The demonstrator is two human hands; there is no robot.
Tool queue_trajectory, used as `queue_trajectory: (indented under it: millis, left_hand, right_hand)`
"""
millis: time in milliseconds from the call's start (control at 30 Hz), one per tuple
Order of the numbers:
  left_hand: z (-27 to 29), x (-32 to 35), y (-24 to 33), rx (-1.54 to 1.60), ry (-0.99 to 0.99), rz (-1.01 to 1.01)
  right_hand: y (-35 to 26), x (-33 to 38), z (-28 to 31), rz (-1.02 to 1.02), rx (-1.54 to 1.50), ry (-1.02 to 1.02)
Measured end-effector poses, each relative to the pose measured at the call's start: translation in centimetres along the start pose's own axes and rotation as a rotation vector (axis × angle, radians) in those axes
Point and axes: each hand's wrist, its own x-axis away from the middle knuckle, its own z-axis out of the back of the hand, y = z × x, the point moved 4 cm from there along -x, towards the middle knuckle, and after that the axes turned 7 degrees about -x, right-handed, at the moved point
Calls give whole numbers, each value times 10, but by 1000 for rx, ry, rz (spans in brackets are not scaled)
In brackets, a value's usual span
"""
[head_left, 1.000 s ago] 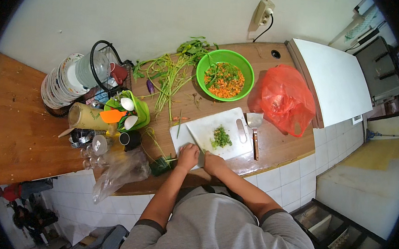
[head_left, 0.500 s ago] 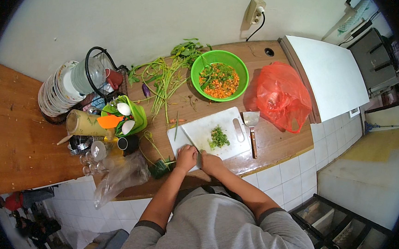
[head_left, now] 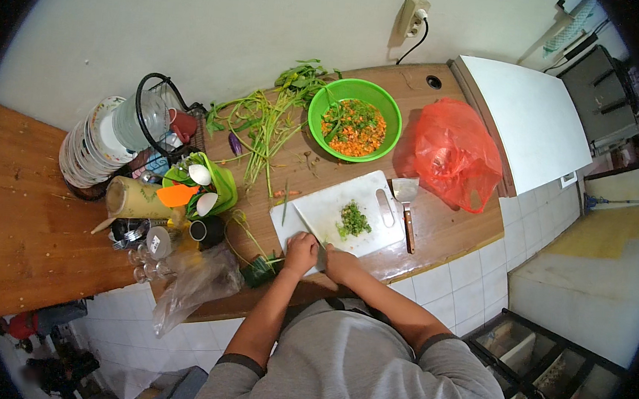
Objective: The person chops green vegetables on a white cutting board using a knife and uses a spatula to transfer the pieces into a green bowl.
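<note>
A white cutting board (head_left: 373, 240) lies at an angle near the table's front edge, with a small heap of chopped greens (head_left: 354, 220) on it. At its near left part, my right hand (head_left: 340, 265) is closed round a knife (head_left: 321, 257), whose handle it hides. Beside the blade, my left hand (head_left: 302, 253) presses down with its fingers curled; what lies under them is hidden. Left of that wrist sits a dark green bundle (head_left: 257, 270) with pale stalks. One thin green stalk (head_left: 284, 212) lies across the board's left part.
A green bowl (head_left: 317, 129) of diced orange and green vegetables stands behind the board, with leafy stalks (head_left: 265, 129) to its left. A spatula (head_left: 408, 224) and a red plastic bag (head_left: 456, 153) are on the right. Plates (head_left: 90, 143) and a green utensil basket (head_left: 224, 189) crowd the left.
The view has shifted slightly. Both hands stay at the board's near left part, the right one a little farther from the left, with more of the knife showing between them.
</note>
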Motion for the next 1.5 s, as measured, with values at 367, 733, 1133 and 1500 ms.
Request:
queue_trajectory:
  millis: [367,733,1133,1500]
  left_hand:
    - [3,0,5,31,102,-61]
    - [16,-3,32,-17,86,-173]
    - [-2,-9,25,55,69,-174]
    - [2,-9,18,84,111,-170]
  right_hand:
    - [4,-9,-7,92,-24,133]
    - [32,12,13,57,-182,332]
    - [37,17,4,35,-222,208]
    - [30,12,5,7,-187,140]
